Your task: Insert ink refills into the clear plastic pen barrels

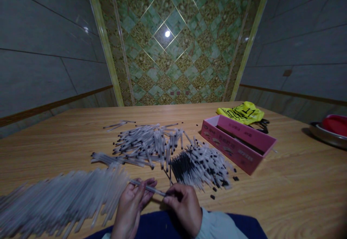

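My left hand [134, 199] holds a slim translucent plastic tube [151, 189] with something dark inside, between thumb and fingers. At the tube's right end, my right hand [184, 203] pinches with thumb and forefinger; whether a small cap sits there is hidden. Just beyond my right hand is a heap of short clear pieces with black ends [210, 163], beside a bundle of thin black sticks [182, 166]. Left of my left hand spreads a large pile of clear tubes [62, 195]. Farther back lies a pile of tubes with dark ends [141, 139].
A long open pink box [230, 146] stands at the right, with a yellow plastic bag [241, 113] behind it. Several small black caps [213, 197] lie loose on the wooden table [292, 188]. At the far right is a metal pan [329, 135] with something red in it.
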`<state>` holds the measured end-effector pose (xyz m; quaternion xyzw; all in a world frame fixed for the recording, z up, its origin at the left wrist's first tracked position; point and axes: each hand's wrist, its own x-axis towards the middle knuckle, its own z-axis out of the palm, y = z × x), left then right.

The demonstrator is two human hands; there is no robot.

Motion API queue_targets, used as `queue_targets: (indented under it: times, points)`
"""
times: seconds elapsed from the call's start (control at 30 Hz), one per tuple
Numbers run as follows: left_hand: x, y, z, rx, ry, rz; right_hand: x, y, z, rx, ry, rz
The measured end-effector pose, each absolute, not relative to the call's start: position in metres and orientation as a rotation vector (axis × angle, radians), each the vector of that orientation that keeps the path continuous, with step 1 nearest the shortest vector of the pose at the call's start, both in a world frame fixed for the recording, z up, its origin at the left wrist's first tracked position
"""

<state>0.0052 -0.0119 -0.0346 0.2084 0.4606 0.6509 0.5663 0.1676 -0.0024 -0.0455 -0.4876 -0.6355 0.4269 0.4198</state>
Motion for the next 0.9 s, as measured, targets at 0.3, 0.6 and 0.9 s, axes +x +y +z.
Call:
queue_targets:
  times: [0.3,0.6,0.9]
  points:
    - [0.004,-0.012,-0.037,0.501,1.06,1.537,0.162,-0.002,-0.044,-1.101,-1.443,1.406]
    - [-0.01,-0.005,-0.038,0.458,1.109,1.63,0.168,0.01,-0.051,-1.051,-1.145,1.658]
    - [-0.015,-0.004,-0.039,0.443,1.106,1.64,0.174,0.007,-0.048,-0.987,-1.425,1.624]
